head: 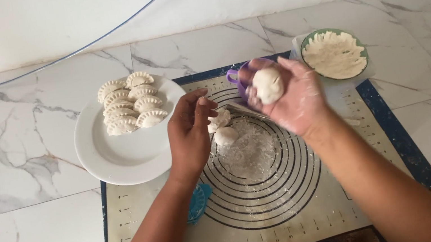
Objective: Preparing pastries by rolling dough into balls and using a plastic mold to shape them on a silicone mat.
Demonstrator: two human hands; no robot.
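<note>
My right hand (291,95) is raised over the mat, floury, its fingers curled around a ball of white dough (267,85). My left hand (189,130) hovers by the plate's right rim with fingers loosely bent, holding nothing, close to two small dough pieces (222,128) lying on the floured middle of the baking mat (271,186). A white plate (112,153) to the left carries several crimped, half-moon dumplings (129,102).
A green-rimmed bowl of flour (334,54) stands at the mat's far right corner. A purple plastic cup (237,75) sits behind my right hand. A blue press tool (198,202) lies under my left forearm. The marble floor surrounds the mat; a wall rises behind.
</note>
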